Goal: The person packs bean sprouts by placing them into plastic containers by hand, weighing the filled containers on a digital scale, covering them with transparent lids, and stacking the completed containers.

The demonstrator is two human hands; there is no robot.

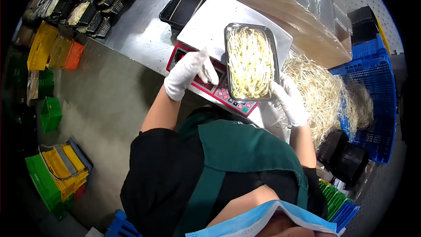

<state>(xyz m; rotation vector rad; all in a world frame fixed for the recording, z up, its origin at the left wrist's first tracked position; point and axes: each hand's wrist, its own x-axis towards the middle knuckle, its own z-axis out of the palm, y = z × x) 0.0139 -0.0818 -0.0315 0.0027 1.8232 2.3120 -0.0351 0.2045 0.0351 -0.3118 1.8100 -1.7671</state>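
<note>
A black tray of bean sprouts (250, 63) is tilted over the front right part of a white scale plate (215, 19). My right hand (291, 101), in a white glove, grips the tray's lower right corner, thumb at the rim. My left hand (190, 71), also gloved, is over the left of the scale's red control panel (226, 95), with thumb and fingers apart and nothing between them. It does not touch the tray. A large heap of loose sprouts (313, 92) lies right of my right hand.
Filled black trays (83, 11) are stacked at the upper left. A phone (187, 6) lies in a black tray behind the scale. A plastic-covered box (289, 11) stands behind. Right are a blue crate (379, 125) and black trays (344, 156); coloured crates (61, 171) stand lower left.
</note>
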